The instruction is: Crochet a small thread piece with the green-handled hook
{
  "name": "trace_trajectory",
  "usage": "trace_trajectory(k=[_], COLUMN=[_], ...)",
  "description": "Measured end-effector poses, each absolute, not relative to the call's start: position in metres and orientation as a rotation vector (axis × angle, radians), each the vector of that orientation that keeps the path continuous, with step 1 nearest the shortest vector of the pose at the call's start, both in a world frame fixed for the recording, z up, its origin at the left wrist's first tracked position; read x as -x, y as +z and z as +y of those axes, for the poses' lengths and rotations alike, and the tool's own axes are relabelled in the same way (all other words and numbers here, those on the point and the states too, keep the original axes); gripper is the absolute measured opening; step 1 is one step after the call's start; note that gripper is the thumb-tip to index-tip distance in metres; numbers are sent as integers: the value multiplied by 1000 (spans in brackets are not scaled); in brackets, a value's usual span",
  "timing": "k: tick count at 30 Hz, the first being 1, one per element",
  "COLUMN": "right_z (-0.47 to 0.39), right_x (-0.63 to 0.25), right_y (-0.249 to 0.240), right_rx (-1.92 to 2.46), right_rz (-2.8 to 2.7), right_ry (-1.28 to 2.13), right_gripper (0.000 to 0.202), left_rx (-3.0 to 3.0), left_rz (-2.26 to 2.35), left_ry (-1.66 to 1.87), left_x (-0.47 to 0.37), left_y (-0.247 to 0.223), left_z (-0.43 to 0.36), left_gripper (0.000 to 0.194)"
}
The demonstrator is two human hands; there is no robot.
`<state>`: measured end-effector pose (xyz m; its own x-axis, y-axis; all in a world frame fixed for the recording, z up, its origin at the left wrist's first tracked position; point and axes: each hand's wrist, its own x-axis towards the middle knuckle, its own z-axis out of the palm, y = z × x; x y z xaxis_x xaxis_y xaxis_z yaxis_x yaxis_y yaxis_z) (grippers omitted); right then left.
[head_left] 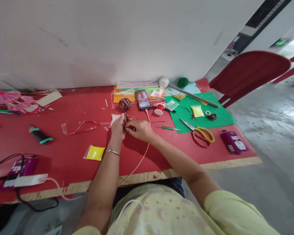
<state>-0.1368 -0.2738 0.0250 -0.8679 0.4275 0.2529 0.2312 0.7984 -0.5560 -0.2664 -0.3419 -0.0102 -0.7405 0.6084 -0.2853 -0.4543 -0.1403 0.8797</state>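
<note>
White wall (88,39): stands along the desk's far edge.
Red desk (68,147): pale bare wood shows along its near edge.
Green sheet (224,116): lies toward the desk's right edge.
Right hand (141,130): fingertips pinching the dark multicoloured yarn piece from the right.
Left hand (118,126): pinching the same piece from the left; exact finger placement is too small to tell.
Scissors (196,132): blades on the green sheet, handles past its near edge.
Phone (143,99): near the desk's far edge.
Yarn ball (124,104): just left of the phone.
Yarn piece (125,119): between both hands, midway between the desk's far and near edges.
</note>
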Motion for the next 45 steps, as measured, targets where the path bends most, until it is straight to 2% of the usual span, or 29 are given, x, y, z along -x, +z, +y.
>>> trace_trajectory(k=[6, 11, 15, 18, 25, 31, 36, 40, 44, 45], right_z=[-280, -272, -266, -263, -266, -265, -260, -259, -260, -260], right_x=[116, 94, 90, 97, 103, 98, 95, 92, 91, 91], right_y=[20, 14, 12, 10, 3, 7, 8, 7, 5, 5], right_rx=[349, 545, 769, 771, 751, 782, 783, 714, 744, 734], right_rz=[-2734, -2643, -2388, -2238, -1933, -1504, -1405, -1400, -1401, -1456], right_ry=[719, 729, 920, 1113, 1340, 1809, 1862, 1921, 1873, 1798], right_gripper=[29, 31, 36, 42, 30, 35, 40, 40, 43, 41], left_rx=[-277, -322, -352, -449, -471, -248, -348, -453, -822, -907], left_rz=[1449, 1398, 1331, 1326, 1462, 1182, 1122, 1320, 1898, 1991], left_ry=[2010, 1959, 1969, 1940, 1941, 1767, 1680, 1734, 1926, 1941], left_x=[269, 264, 257, 251, 249, 257, 257, 256, 254, 253], left_y=[-14, -10, -5, -5, -6, 7, 12, 8, 7, 7], left_z=[-346, -350, -354, -354, -353, -361, -366, -365, -364, -364], left_gripper=[33, 33, 32, 30, 24, 38, 35, 29, 10, 11])
